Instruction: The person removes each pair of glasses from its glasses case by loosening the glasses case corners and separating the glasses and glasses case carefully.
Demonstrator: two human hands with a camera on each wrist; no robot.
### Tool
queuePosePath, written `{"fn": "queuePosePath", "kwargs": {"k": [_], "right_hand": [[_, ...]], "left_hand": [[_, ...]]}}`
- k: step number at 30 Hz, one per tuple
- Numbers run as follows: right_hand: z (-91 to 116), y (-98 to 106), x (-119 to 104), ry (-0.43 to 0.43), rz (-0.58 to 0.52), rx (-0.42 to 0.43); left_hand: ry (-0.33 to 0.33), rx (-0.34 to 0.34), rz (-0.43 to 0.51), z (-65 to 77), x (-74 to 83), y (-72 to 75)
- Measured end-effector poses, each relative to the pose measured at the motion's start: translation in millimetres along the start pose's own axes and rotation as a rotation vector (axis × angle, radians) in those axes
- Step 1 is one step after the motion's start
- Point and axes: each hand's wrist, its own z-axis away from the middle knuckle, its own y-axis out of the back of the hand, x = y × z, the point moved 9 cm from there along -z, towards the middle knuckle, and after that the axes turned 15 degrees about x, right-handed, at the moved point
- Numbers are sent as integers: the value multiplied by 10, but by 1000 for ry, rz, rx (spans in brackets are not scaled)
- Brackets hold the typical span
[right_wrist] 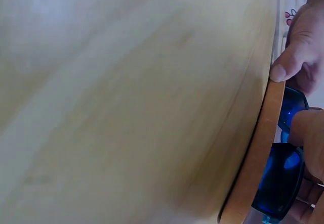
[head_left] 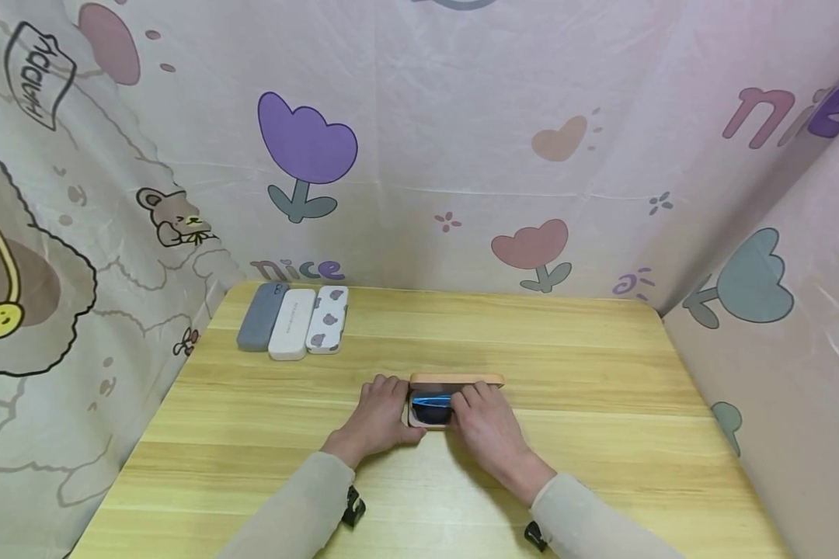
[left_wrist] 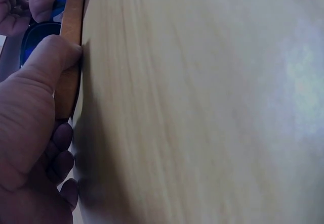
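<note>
An orange-tan glasses case (head_left: 456, 380) lies open at the front middle of the table, its lid raised at the back. Dark-lensed sunglasses (head_left: 431, 412) with bright blue on the frame sit in it; a dark blue lens (right_wrist: 278, 178) shows beside the case's front wall (right_wrist: 258, 153) in the right wrist view. My left hand (head_left: 379, 415) grips the case's left end, thumb on the front wall (left_wrist: 71, 27). At the sunglasses' right part, my right hand (head_left: 489, 431) pinches the frame near the bridge. Its fingertips are partly hidden.
Three closed glasses cases lie side by side at the table's back left: a grey-blue one (head_left: 262, 317), a white one (head_left: 293, 324) and a white one with a bear pattern (head_left: 328, 320). Patterned cloth (head_left: 419, 155) hangs behind the wood-grain table (head_left: 587, 357) and along both sides.
</note>
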Motion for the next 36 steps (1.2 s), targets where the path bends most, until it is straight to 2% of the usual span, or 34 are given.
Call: {"fn": "queuePosePath", "kwargs": {"k": [8, 16, 26, 36], "right_hand": [[-34, 111, 17, -2, -11, -32], [-10, 263, 101, 2, -16, 1], [101, 413, 330, -2, -38, 1], [261, 575, 741, -19, -52, -24]], "left_hand": [[-12, 3, -4, 0, 4, -3], [-15, -1, -7, 1, 3, -10], [2, -21, -15, 1, -7, -22], [8, -20, 2, 3, -3, -10]]}}
